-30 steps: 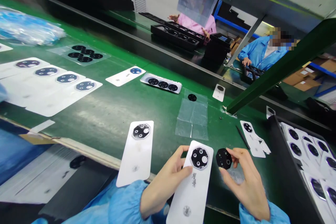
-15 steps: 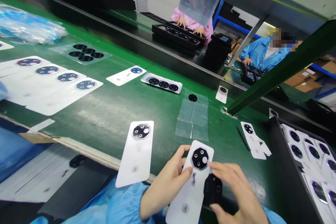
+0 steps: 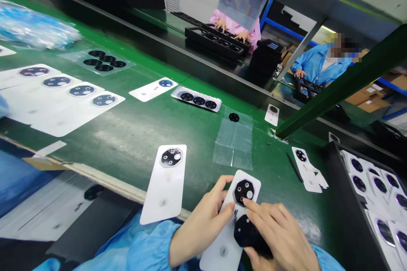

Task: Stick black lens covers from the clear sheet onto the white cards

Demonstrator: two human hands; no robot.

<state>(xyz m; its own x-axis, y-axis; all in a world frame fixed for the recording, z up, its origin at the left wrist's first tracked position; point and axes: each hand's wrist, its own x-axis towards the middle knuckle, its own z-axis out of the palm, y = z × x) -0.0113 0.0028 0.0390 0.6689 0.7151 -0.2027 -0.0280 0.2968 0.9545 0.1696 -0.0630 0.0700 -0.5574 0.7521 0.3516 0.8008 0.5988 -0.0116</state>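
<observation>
1. While the left hand (image 3: 203, 220) pinches its left edge, thumb across the front and fingers behind, a white panel (image 3: 224, 235) sits tilted at the bench's near edge, its lower end towards the person's body.
2. Near the panel's top is a dark octagonal window (image 3: 244, 189) with small rings and one larger pale circle.
3. The right hand (image 3: 280, 233) is closed around a black plate (image 3: 249, 233), with the thumb below and the fingers covering part of it. The plate overlaps the panel from this angle; whether the two touch, I cannot tell. One extended fingertip reaches the window's lower edge.
4. Just left of the hands, a second white panel (image 3: 163, 190) lies flat, window end away from the person.
5. Beyond the hands, a clear sheet (image 3: 232, 148) lies on the green bench (image 3: 127, 135), with one black disc (image 3: 234, 117) at its far end. Near it is a pale strip (image 3: 178, 92) bearing three black discs.
6. To the right, a thin black tool (image 3: 295, 168) lies beside another white panel (image 3: 310, 178); past them, a black tray (image 3: 345, 203) holds many more.
7. Far left, overlapping white panels (image 3: 63, 114) lie in a row.
8. Across the bench, a person in pink (image 3: 219, 16) has both hands at a black case (image 3: 216, 44).
</observation>
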